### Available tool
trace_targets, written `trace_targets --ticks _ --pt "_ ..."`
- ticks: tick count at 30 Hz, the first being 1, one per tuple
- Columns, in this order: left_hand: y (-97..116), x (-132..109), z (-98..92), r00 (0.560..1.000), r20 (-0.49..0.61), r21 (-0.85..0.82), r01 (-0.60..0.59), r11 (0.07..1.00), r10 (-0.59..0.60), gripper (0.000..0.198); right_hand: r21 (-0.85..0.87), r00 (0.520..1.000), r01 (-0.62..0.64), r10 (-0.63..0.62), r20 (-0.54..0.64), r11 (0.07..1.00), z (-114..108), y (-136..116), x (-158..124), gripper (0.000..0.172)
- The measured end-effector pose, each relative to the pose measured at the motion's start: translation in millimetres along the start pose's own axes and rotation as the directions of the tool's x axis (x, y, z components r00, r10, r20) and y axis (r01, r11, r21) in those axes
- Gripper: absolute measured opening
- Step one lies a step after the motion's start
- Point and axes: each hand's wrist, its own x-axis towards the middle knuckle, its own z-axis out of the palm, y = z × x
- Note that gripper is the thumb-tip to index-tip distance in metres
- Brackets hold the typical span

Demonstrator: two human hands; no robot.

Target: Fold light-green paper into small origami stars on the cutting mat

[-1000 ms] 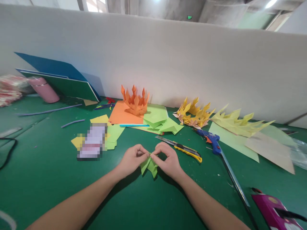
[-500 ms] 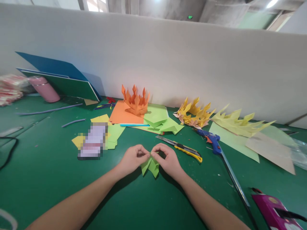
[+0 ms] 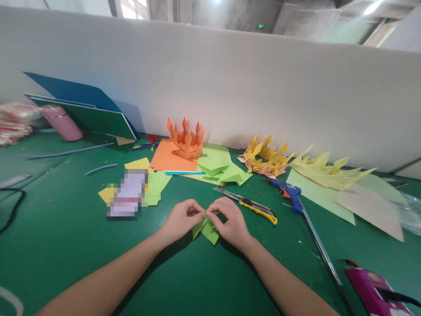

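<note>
A small folded piece of green paper [image 3: 209, 231] is pinched at its top between both hands, just above the green table. My left hand [image 3: 184, 219] grips its upper left with thumb and forefinger. From the other side, my right hand [image 3: 230, 223] pinches the same top point, the fingertips of both hands almost meeting. The paper's lower flaps spread out below the fingers, while its top is hidden by them. A yellow utility knife [image 3: 253, 206] with its blade out lies just beyond my right hand.
Behind the hands stand an orange paper crown [image 3: 187, 142] on coloured sheets, a yellow crown [image 3: 266, 158] and a pale yellow paper strip [image 3: 329, 169]. A blue glue gun [image 3: 292, 195] with a glue stick lies right. Left are a blurred-out phone [image 3: 128, 193] and a pink bottle [image 3: 62, 123].
The green paper's lower flaps have shifted and turned slightly under the fingers. Both hands keep their pinch in nearly the same place.
</note>
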Motion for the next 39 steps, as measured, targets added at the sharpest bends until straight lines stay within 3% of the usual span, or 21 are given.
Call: trace_targets --ticks 6,13,17,20,23,26,31,36,39 --pt "0 -1 0.0 0.999 -0.012 0.161 -0.046 0.986 0.049 0.011 -0.046 0.998 -0.033 0.036 0.059 0.998 1 1 0 0.011" --pt "2 -2 0.4 1.0 -0.001 0.155 -0.014 0.988 0.015 0.015 -0.088 0.998 -0.038 0.043 0.046 0.995 4 2 0 0.01" --pt "3 -3 1.9 0.999 0.0 0.141 -0.034 0.989 0.034 0.012 0.019 0.994 -0.102 0.101 0.048 0.995 4 -1 1 0.011" --pt "5 -2 3.0 0.999 0.009 0.074 -0.035 0.997 0.035 0.009 0.197 0.965 -0.259 0.246 0.091 0.945 4 -1 3 0.009" --pt "6 -2 2.1 1.0 0.0 0.024 -0.02 1.0 0.02 0.011 0.347 0.901 -0.434 0.398 0.174 0.831 3 3 4 0.007" --pt "6 -1 -0.5 0.999 -0.037 -0.001 -0.01 1.0 0.01 0.016 0.433 0.836 -0.546 0.504 0.218 0.717 3 7 3 0.015" --pt "3 -1 -2.7 0.998 -0.065 -0.014 -0.019 1.0 0.018 0.022 0.458 0.796 -0.594 0.565 0.218 0.661 3 9 2 0.023" --pt "6 -2 -1.0 1.0 0.004 -0.05 0.024 0.998 -0.024 0.031 0.464 0.785 -0.606 0.582 0.212 0.646 4 8 2 0.024" --pt "7 -2 -0.5 1.0 -0.005 -0.002 -0.019 1.0 0.019 0.026 0.481 0.783 -0.605 0.586 0.211 0.635 4 8 3 0.024"
